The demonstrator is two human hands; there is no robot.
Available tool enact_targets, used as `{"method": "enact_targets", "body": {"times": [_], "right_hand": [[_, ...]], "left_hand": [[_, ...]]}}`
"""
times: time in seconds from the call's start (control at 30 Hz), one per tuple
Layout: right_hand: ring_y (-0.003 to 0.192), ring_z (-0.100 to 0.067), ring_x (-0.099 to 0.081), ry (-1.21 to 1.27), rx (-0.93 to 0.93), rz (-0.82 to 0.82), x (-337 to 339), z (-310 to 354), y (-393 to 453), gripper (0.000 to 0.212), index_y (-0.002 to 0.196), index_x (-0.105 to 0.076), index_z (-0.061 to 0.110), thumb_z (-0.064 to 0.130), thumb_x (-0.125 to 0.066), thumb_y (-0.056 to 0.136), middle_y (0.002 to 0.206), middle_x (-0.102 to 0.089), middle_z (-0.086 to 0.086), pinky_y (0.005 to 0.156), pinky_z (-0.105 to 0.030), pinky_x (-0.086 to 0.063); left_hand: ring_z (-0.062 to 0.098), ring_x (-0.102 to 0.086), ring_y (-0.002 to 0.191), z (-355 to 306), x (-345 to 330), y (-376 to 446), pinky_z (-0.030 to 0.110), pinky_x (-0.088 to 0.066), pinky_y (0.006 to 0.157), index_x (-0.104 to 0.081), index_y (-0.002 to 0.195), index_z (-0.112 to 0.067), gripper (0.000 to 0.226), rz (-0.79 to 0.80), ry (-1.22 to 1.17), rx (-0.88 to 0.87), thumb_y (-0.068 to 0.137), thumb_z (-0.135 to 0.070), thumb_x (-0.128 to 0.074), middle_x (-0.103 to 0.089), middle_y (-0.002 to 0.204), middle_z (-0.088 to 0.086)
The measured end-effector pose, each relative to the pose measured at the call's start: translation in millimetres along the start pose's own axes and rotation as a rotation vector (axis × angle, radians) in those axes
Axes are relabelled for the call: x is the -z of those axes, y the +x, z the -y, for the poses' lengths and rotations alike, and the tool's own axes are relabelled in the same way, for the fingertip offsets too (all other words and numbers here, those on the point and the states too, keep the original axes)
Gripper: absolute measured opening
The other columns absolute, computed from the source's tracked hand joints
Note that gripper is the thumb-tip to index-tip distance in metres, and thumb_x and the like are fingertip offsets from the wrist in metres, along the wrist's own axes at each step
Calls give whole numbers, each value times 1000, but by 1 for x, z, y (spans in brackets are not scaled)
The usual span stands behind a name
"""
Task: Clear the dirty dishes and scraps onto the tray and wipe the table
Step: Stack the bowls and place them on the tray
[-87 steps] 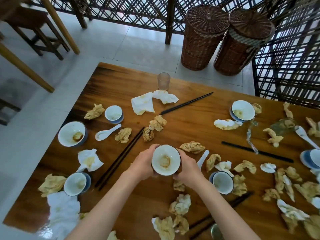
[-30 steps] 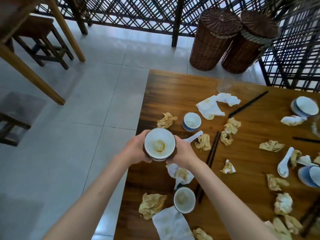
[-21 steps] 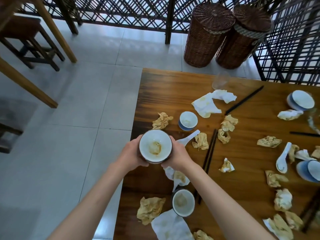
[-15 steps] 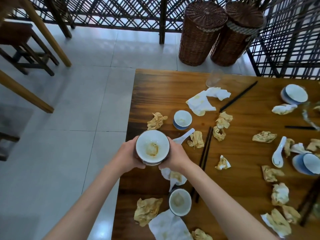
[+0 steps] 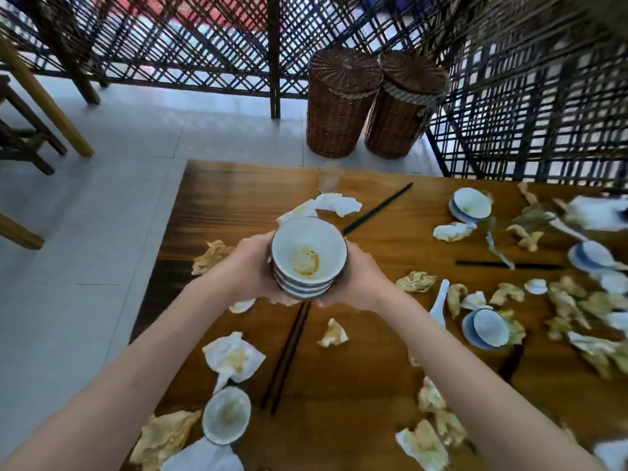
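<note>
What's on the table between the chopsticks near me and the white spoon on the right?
In the head view, one crumpled stained napkin lies between the chopsticks and the spoon.

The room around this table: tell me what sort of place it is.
Probably a restaurant dining area after a group meal. The wooden table holds many used bowls, chopsticks and crumpled napkins; lattice screens partition the tiled room, and another table's legs stand nearby.

Eatery: littered table [image 5: 373, 385], lattice screens [image 5: 170, 39]
</note>
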State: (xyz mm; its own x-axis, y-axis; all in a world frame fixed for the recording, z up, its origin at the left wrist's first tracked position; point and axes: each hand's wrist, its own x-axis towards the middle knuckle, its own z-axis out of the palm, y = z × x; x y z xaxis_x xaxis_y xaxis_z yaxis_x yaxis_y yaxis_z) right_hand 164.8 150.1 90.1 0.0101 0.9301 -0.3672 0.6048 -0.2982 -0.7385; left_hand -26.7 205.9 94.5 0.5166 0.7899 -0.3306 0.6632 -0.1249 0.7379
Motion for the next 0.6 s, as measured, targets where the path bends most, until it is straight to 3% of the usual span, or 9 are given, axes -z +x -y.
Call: {"method": "enact_targets", "body": {"times": [0.13, 0.2, 0.3, 0.47, 0.53, 0.6], "right_hand": [[101, -8, -49, -63, -16, 3, 79, -39, -1, 89, 126, -49, 25, 11, -90, 47, 105, -54, 16, 81, -26, -42], [107, -12, -52, -91, -15, 23, 119, -60, 2, 89, 127, -49, 25, 12, -89, 49, 112, -57, 12, 83, -28, -45], [114, -17, -53, -145, 16, 35, 176, -94, 11, 89, 129, -50, 21, 12, -89, 50, 120, -59, 6, 84, -27, -44], [120, -22, -50, -207, 49, 5, 256, -145, 41, 92, 132, -46, 16, 13, -89, 51, 127, -56, -1, 97, -42, -44], [117, -20, -51, -205, 46, -21, 280, -167, 55, 91, 130, -48, 15, 11, -89, 49, 124, -58, 0, 95, -40, -46], [112, -15, -52, -189, 36, -39, 298, -187, 68, 89, 127, -51, 17, 9, -90, 47, 117, -59, 6, 87, -31, -45]], "left_hand": [[6, -51, 105, -65, -42, 40, 25, -42, 86, -52, 114, -33, 81, -54, -7, -27, 47, -10, -91, -56, 99, -25], [8, -50, 109, -95, -64, 65, 28, -43, 91, -52, 119, -29, 84, -53, -14, -30, 47, -9, -91, -59, 108, -18], [5, -49, 104, -136, -93, 107, 22, -39, 85, -53, 121, -26, 87, -81, 12, -10, 45, -11, -92, -56, 99, -22], [14, -47, 120, -193, -136, 185, 28, -36, 98, -47, 132, -20, 99, -103, 31, -38, 44, -15, -93, -58, 125, -3], [7, -46, 114, -210, -150, 212, 24, -36, 95, -48, 130, -19, 94, -94, 1, -56, 47, -12, -92, -58, 120, -5], [7, -54, 106, -220, -163, 236, 20, -42, 88, -55, 119, -22, 75, -86, 1, -70, 53, -10, -89, -60, 107, -12]]}}
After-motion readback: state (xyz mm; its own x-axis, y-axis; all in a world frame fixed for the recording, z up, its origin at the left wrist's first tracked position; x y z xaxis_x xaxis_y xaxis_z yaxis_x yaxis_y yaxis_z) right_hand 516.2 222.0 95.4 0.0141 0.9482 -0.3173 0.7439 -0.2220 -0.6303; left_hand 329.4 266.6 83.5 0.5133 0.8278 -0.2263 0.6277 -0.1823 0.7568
